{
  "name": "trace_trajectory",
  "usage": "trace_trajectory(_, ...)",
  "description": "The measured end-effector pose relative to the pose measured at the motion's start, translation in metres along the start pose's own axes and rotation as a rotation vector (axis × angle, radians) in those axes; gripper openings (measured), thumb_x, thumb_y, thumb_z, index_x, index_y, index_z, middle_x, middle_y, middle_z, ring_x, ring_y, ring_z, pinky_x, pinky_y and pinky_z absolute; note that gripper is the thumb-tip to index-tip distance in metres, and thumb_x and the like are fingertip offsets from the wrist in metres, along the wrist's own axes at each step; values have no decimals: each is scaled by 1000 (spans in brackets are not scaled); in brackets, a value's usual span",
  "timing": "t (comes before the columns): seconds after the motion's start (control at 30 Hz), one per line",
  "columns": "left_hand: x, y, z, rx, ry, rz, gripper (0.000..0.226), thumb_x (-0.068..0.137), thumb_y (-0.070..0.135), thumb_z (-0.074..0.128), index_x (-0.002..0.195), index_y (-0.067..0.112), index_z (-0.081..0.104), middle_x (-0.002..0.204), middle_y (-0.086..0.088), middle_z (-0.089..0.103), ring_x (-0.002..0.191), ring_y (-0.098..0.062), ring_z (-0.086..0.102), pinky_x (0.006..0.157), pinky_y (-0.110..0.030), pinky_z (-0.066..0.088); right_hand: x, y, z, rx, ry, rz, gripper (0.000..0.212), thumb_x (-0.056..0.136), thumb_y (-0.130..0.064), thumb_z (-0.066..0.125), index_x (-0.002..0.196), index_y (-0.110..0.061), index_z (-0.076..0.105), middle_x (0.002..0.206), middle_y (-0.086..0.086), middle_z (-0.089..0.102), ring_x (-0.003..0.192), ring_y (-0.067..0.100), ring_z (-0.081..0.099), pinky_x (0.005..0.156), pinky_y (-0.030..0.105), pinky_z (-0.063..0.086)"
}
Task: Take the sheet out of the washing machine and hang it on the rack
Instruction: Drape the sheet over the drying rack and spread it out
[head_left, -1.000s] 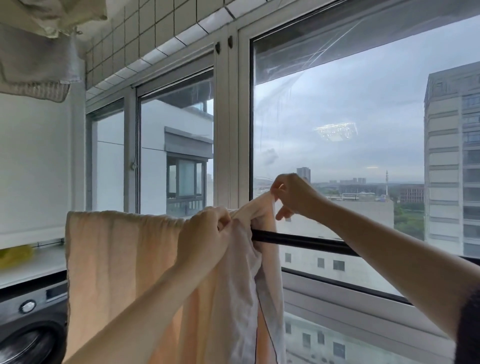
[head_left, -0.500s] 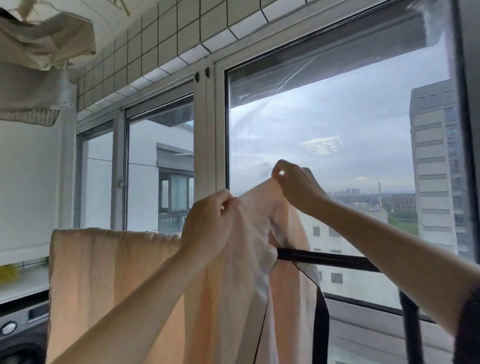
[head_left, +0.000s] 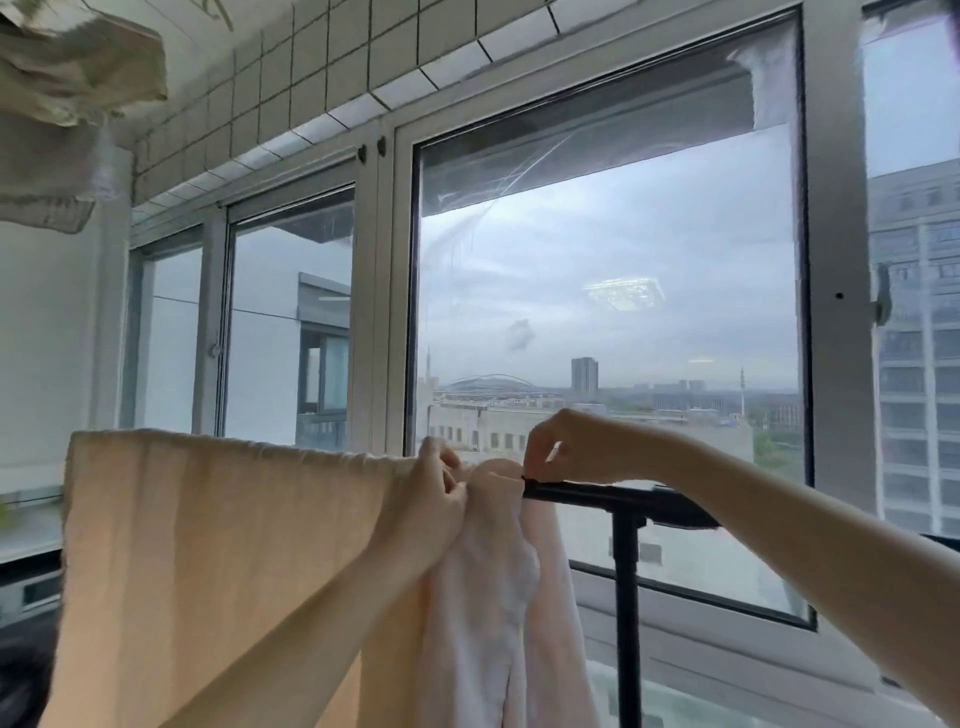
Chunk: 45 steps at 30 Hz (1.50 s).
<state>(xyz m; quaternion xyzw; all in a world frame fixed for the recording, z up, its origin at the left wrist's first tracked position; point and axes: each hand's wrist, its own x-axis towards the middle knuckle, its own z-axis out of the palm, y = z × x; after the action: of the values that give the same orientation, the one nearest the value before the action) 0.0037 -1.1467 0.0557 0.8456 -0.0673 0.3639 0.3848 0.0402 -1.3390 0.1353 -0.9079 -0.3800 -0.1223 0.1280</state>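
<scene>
- Where it lies over the black rack bar (head_left: 582, 493), the peach sheet (head_left: 218, 561) already hangs flat along its left stretch, while its right end is bunched into pale folds that droop beside the rack's upright post (head_left: 626, 597).
- Soft and limp, it looks light enough to slide along the bar, though any damp cloth would probably cling and drag; the top edge right at the bar seems the best place to take hold.
- Closed around the gathered cloth just below the bar, the left hand (head_left: 421, 514) has its fingers curled tightly into the bunch.
- Pinched shut at thumb and fingertips, the right hand (head_left: 566, 447) grips the sheet's dark-trimmed edge where it meets the bar.
- Behind the rack stand the big windows (head_left: 613, 312), and another pale cloth (head_left: 62, 104) hangs overhead at upper left.
</scene>
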Motion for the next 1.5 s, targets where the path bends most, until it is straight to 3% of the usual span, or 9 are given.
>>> trace_trajectory(0.23,-46,21,31,481,41,453,18,90,39,52,101,24,52,98,9,58,90,-14,59,80,-33,50,-7,4,14,-19,43,-84,19,90,-16,61,107,-18,65,108,-7,66,88,5,57,79,17,45)
trace_trajectory(0.37,-42,16,44,512,56,270,49,83,58,55,110,18,45,103,4,57,91,-18,61,83,-34,52,1,6,13,-26,66,-88,21,93,-14,54,110,-15,65,109,-4,65,91,2,56,80,11,44)
trace_trajectory(0.53,-31,-3,46,388,85,210,12,94,31,51,98,21,56,90,8,62,82,-10,65,76,-27,55,16,15,18,-4,69,-10,16,94,-16,53,104,-15,65,104,2,63,97,15,60,81,26,49)
trace_trajectory(0.7,-23,-14,26,-97,-89,9,29,93,32,55,67,20,56,55,10,55,46,-2,50,47,-18,42,34,17,21,52,10,70,19,95,-18,54,107,-6,62,91,3,61,73,9,53,67,21,42)
trace_trajectory(0.9,-1,-30,12,-359,-173,-181,27,92,29,55,81,5,63,73,-5,59,71,-18,56,67,-34,44,54,18,26,250,72,263,13,98,-17,48,92,-13,58,78,3,57,67,18,58,65,33,52)
trace_trajectory(1.1,17,-21,2,-414,-137,-111,21,99,21,46,88,13,62,85,-2,63,86,-15,61,76,-27,47,60,17,10,195,122,248,23,98,-13,40,93,-15,63,92,3,57,76,17,55,59,25,48)
trace_trajectory(1.27,13,-9,-3,-333,-306,-38,45,79,55,67,109,27,49,106,-1,64,99,-15,63,87,-37,53,68,18,-5,87,227,162,19,93,-20,53,84,-14,68,98,5,62,82,16,57,69,27,46)
trace_trajectory(1.4,10,-11,-8,-163,-394,122,67,80,19,72,128,38,30,105,6,54,94,-8,57,86,-22,48,67,24,5,-30,205,145,15,90,-29,60,79,-18,61,78,-5,53,70,12,49,62,25,42)
trace_trajectory(1.5,7,-14,-10,-191,-360,152,43,88,21,65,121,32,40,91,5,48,83,-3,52,70,-8,40,64,24,17,-167,103,140,17,89,-25,60,93,-10,67,84,-1,60,78,17,56,72,31,48)
